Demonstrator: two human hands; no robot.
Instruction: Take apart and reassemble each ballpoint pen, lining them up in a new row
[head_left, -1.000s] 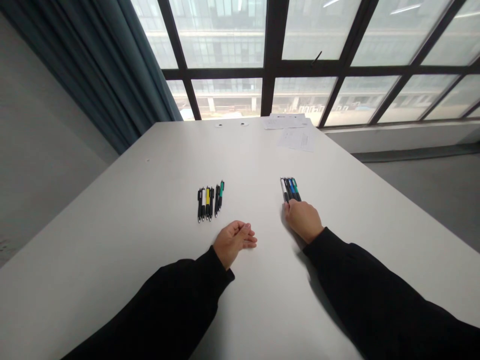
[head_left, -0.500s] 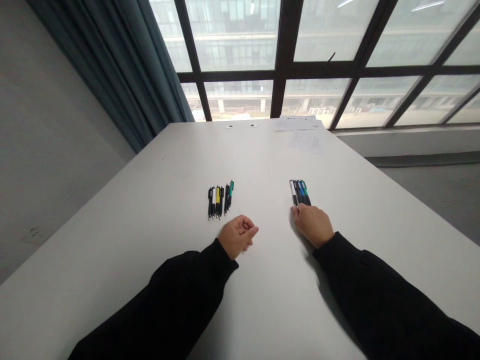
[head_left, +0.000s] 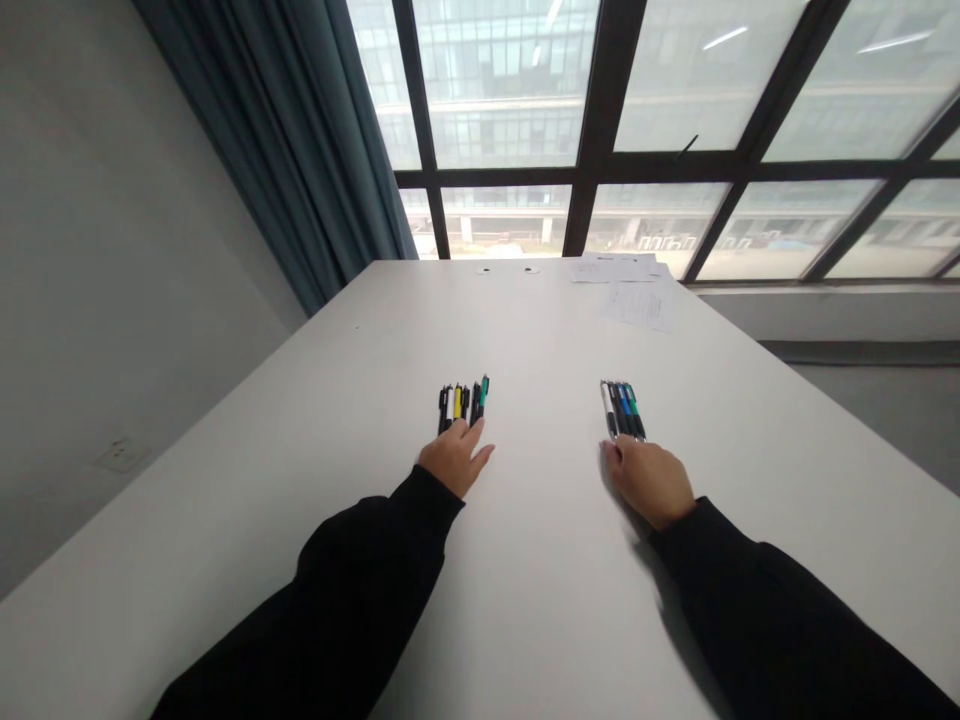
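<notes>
Several click pens lie side by side on the white table (head_left: 540, 560), in two groups. My left hand (head_left: 454, 457) is over the lower ends of the left group, fingers stretched forward and thumb spread away. That group holds a white pen (head_left: 450, 402), a yellow pen (head_left: 457, 400), a green pen (head_left: 484, 388) and black ones. At the near ends of the right group rests my right hand (head_left: 651, 482), its fingertips mostly hidden under it. A white pen (head_left: 607, 405), a dark pen, a blue pen (head_left: 624, 402) and a green pen (head_left: 634, 404) lie there.
Printed papers (head_left: 637, 303) lie at the far right of the table. Two small cable holes are near its back edge. Beyond stand a framed window (head_left: 514, 90) and a blue-grey curtain (head_left: 300, 150); a wall socket (head_left: 120, 455) is at left.
My left hand has moved forward from beside the left pens to over their lower ends, and its fingers have unfolded. My right hand stays by the right pens. The view has shifted slightly.
</notes>
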